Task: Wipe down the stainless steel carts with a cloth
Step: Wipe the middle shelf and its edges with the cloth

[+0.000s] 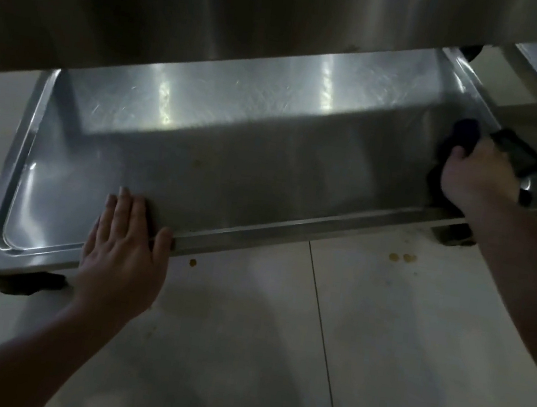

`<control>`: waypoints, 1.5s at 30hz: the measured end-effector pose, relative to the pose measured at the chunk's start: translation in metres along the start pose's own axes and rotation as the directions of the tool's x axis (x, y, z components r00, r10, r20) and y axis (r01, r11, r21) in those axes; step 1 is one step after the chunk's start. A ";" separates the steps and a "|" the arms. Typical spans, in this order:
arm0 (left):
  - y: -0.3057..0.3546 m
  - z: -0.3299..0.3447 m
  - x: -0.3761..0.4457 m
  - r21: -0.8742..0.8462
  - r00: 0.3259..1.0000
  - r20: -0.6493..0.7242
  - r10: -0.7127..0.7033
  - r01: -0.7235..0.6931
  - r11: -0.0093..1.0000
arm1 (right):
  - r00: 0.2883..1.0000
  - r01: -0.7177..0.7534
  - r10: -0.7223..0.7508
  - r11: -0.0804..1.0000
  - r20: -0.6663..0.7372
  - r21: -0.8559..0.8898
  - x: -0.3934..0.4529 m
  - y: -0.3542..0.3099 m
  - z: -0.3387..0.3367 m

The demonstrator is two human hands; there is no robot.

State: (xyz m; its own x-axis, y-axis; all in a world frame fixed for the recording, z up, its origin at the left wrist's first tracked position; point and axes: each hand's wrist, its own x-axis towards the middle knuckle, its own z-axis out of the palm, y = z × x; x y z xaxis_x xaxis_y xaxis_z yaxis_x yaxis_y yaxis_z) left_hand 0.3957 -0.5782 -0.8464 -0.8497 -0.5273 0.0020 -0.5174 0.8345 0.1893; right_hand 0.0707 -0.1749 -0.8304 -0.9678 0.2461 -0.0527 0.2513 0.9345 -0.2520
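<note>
- The lower shelf (pixel 199 147) of a stainless steel cart is the landmark here: a shallow steel tray with a raised rim, seen from above and lit in patches.
- The left hand (pixel 123 246) lies flat on the shelf's near rim, towards its left end, fingers straight and close together pointing onto the steel, thumb spread along the rim edge; it holds nothing.
- The right hand (pixel 472 181) is at the shelf's far right end, fingers curled round a dark cloth (pixel 461 135), which it presses against the shelf surface close to the right-hand rim.
- The cloth bunches out above and below the fingers; its exact colour is hard to tell in the dim light.
- Above the shelf, an upper shelf (pixel 183 7) of the same cart fills the top of the view and shades the back of the lower one.
- A small yellowish spot (pixel 196 162) sits on the shelf surface, about midway along it.
- Below the shelf's near rim lies a pale tiled floor (pixel 275 356), with a few yellow crumbs (pixel 402 257) near the shelf's right end and another crumb (pixel 193 262) just under the rim by the left hand.
- A dark caster (pixel 31 282) shows under the shelf's near left corner, and a second caster (pixel 452 236) under its near right corner.
- Just beyond the shelf's right end, behind the right hand, there is dark strap-like hardware and a shiny metal part (pixel 532 191); what it is cannot be told.
</note>
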 end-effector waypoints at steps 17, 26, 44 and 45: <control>0.006 -0.010 0.001 -0.014 1.000 0.029 -0.005 0.005 1.000 | 0.781 0.614 -0.625 0.767 -0.002 0.185 -0.020 -0.070 0.024; 0.002 -0.011 0.003 0.017 0.994 0.106 -0.016 0.014 1.000 | 0.887 0.446 -0.456 0.886 0.067 0.129 -0.039 -0.196 0.047; -0.113 -0.039 0.026 0.027 0.980 0.193 -0.057 0.053 0.998 | 0.705 0.615 -0.665 0.746 0.245 0.254 -0.098 -0.193 0.063; -0.114 -0.038 0.026 0.004 0.981 0.179 -0.071 0.071 0.997 | 0.750 0.567 -0.605 0.796 0.269 0.211 -0.105 -0.218 0.068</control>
State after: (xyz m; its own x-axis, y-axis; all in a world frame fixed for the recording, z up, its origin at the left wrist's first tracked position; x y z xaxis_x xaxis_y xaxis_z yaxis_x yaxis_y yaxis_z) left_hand 0.4362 -0.6929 -0.8308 -0.8154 -0.5479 -0.1868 -0.5770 0.7956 0.1846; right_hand 0.1166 -0.4224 -0.8357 -0.8811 -0.4497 -0.1466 -0.3511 0.8296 -0.4341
